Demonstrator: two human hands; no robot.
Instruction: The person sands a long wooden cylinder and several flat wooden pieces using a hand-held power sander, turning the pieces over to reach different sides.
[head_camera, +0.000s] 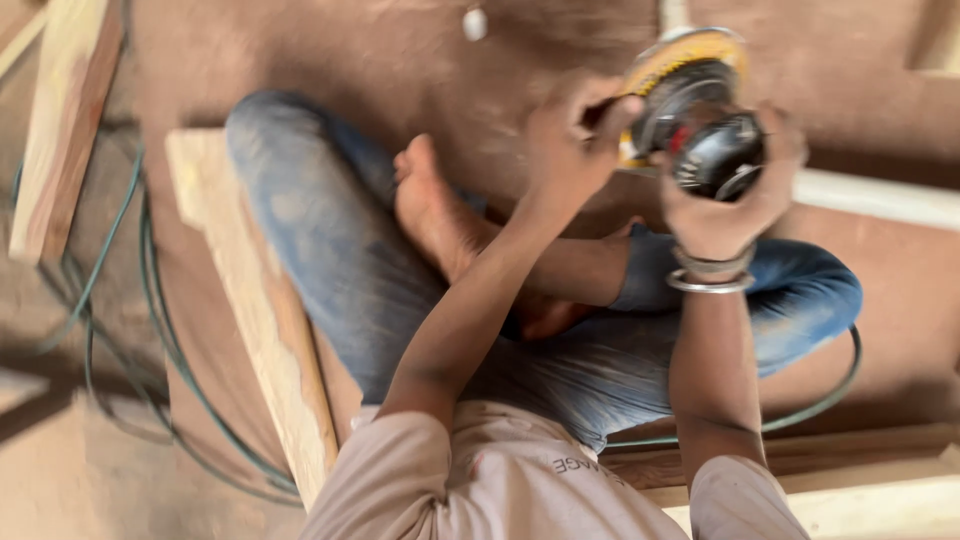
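I sit cross-legged on a dusty floor in blue jeans and hold a power sander (700, 120) up in front of me. It has a black body and a yellow round guard or disc. My right hand (725, 205), with metal bangles at the wrist, grips the black body from below. My left hand (575, 135) is at the yellow disc edge, its fingers curled on the rim. The picture is blurred by motion, so finer detail of the tool is unclear.
A long pale wooden plank (255, 300) lies under my left leg. Another plank (65, 120) leans at the top left. A green cable (150, 300) loops over the floor at left and runs behind my right knee. More timber (870, 500) lies at the bottom right.
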